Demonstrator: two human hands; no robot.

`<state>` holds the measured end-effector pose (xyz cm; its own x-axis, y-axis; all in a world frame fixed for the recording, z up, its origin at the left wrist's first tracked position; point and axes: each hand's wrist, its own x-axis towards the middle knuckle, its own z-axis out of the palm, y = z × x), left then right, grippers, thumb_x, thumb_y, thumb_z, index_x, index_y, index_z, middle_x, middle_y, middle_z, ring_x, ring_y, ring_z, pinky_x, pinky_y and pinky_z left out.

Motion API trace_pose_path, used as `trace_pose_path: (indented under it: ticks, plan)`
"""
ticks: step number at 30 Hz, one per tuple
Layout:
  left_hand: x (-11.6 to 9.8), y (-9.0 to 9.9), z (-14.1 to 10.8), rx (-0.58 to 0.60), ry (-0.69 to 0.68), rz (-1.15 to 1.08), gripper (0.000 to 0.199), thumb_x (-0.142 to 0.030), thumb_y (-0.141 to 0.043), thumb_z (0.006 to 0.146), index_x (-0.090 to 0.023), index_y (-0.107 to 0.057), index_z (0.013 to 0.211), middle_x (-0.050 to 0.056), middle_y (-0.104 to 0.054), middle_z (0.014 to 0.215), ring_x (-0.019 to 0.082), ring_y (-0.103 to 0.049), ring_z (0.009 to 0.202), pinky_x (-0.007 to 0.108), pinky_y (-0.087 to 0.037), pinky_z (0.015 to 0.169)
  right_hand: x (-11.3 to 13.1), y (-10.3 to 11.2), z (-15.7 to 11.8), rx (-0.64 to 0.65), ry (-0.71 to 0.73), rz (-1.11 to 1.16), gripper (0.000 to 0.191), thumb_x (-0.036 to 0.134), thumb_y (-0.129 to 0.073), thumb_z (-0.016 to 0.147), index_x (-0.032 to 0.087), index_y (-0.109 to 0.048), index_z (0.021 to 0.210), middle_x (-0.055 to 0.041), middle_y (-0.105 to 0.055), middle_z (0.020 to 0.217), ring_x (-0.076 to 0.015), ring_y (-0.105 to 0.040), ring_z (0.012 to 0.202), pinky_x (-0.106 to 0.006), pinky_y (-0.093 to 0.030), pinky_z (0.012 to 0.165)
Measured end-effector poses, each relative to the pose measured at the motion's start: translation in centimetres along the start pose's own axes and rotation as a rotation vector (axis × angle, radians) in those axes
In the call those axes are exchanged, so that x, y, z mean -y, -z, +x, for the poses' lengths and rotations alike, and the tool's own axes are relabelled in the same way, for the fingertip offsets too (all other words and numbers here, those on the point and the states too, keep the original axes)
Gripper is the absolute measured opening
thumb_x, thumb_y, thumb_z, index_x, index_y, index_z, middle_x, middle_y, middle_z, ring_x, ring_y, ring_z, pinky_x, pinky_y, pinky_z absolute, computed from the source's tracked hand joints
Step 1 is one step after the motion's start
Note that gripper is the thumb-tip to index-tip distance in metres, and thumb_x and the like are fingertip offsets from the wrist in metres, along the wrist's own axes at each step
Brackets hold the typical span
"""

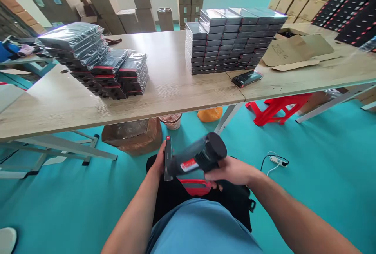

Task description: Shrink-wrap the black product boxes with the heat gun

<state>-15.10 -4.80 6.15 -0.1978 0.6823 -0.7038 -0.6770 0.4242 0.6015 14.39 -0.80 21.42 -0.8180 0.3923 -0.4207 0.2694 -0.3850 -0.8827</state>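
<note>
Above my lap, my right hand [225, 171] is closed around the handle of a dark heat gun [194, 156] with a red and white label. The gun's nozzle points left, close to a narrow black box [168, 156] with a small red mark at its top. My left hand [160, 162] grips that box, standing on edge, from its left side. Whether the nozzle touches the box I cannot tell. The gun hides part of the box.
On the table [164, 85] stand film-wrapped boxes [132, 73] at left, a stack of dark boxes [226, 46], a single black box [247, 78] and an opened carton [296, 50]. Below are a brown carton [132, 136], a bin [172, 121], a red stool [279, 107] and a power cable [277, 161].
</note>
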Motion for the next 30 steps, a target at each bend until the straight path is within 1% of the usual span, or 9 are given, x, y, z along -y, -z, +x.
trace_pose_path:
  ticks: [3,7,10,13,18,22,24,27,30]
  plan:
    - [-0.6,1.6,-1.1,0.039,-0.013,-0.179,0.062,-0.07,-0.051,0.09,-0.013,-0.066,0.107,0.012,-0.073,0.084,0.022,-0.068,0.059,0.035,-0.057,0.053,-2.9,0.0,-1.3,0.019,-0.101,0.039,0.018,0.031,-0.079,0.076,0.017,-0.073,0.086,-0.0006,-0.067,0.065,-0.0159,-0.061,0.059,-0.026,-0.05,0.051]
    - [-0.4,2.0,-2.6,0.268,-0.076,-0.409,0.071,-0.068,-0.043,0.093,-0.007,-0.066,0.122,0.016,-0.074,0.091,0.027,-0.072,0.081,0.046,-0.059,0.086,-6.8,0.7,-1.1,-0.271,-0.104,0.385,0.025,0.035,-0.078,0.079,0.014,-0.074,0.092,-0.0037,-0.07,0.072,-0.0142,-0.064,0.06,-0.022,-0.051,0.05]
    - [0.0,1.1,-2.9,0.353,-0.036,-0.38,0.074,-0.066,-0.044,0.092,-0.005,-0.064,0.13,0.02,-0.074,0.099,0.03,-0.072,0.087,0.046,-0.06,0.082,-7.8,1.4,0.2,-0.453,-0.104,0.679,0.021,0.03,-0.076,0.079,0.014,-0.074,0.094,-0.0035,-0.071,0.077,-0.0108,-0.064,0.061,-0.018,-0.052,0.05]
    - [0.4,-0.1,-2.4,0.381,0.014,-0.311,0.068,-0.058,-0.049,0.09,-0.005,-0.064,0.131,0.021,-0.074,0.104,0.033,-0.073,0.09,0.046,-0.06,0.074,-6.8,1.8,1.3,-0.498,-0.038,0.768,0.014,0.028,-0.072,0.082,0.015,-0.072,0.088,-0.0023,-0.069,0.074,-0.0086,-0.062,0.059,-0.016,-0.053,0.05]
    - [0.9,-1.5,-0.9,0.237,0.095,-0.202,0.052,-0.048,-0.054,0.089,-0.01,-0.071,0.119,0.015,-0.076,0.087,0.032,-0.075,0.084,0.044,-0.061,0.072,-3.1,1.2,1.4,-0.433,0.036,0.644,0.02,0.027,-0.077,0.077,0.014,-0.073,0.092,-0.0046,-0.072,0.077,-0.0131,-0.065,0.061,-0.021,-0.053,0.05]
    - [0.6,-0.9,-0.9,0.148,-0.002,-0.248,0.046,-0.047,-0.051,0.094,-0.011,-0.071,0.116,0.014,-0.078,0.093,0.03,-0.076,0.088,0.044,-0.061,0.08,-1.7,0.6,-0.4,-0.052,-0.021,0.136,0.018,0.028,-0.08,0.074,0.016,-0.071,0.082,-0.001,-0.067,0.064,-0.0161,-0.061,0.057,-0.027,-0.05,0.051]
    - [0.2,-0.2,-1.6,0.198,-0.021,-0.269,0.051,-0.049,-0.048,0.097,-0.009,-0.07,0.119,0.018,-0.077,0.104,0.031,-0.075,0.093,0.046,-0.06,0.083,-2.0,0.9,-1.0,-0.085,-0.043,-0.021,0.018,0.032,-0.078,0.075,0.017,-0.069,0.078,0.0,-0.064,0.062,-0.0163,-0.059,0.059,-0.029,-0.051,0.053]
    - [-0.3,0.7,-2.6,0.216,-0.022,-0.264,0.055,-0.052,-0.047,0.098,-0.008,-0.068,0.124,0.018,-0.076,0.11,0.031,-0.075,0.094,0.047,-0.061,0.083,-2.7,1.0,-0.8,-0.332,-0.03,-0.042,0.022,0.038,-0.074,0.079,0.017,-0.068,0.083,-0.0003,-0.064,0.063,-0.0164,-0.057,0.059,-0.032,-0.051,0.057]
    - [0.0,0.7,-2.7,0.21,0.02,-0.231,0.052,-0.05,-0.05,0.098,-0.01,-0.068,0.125,0.016,-0.078,0.107,0.03,-0.076,0.093,0.044,-0.061,0.085,-2.5,-0.1,-0.1,-0.284,-0.006,0.043,0.022,0.038,-0.073,0.08,0.017,-0.068,0.085,-0.0004,-0.064,0.063,-0.0165,-0.057,0.059,-0.032,-0.049,0.059]
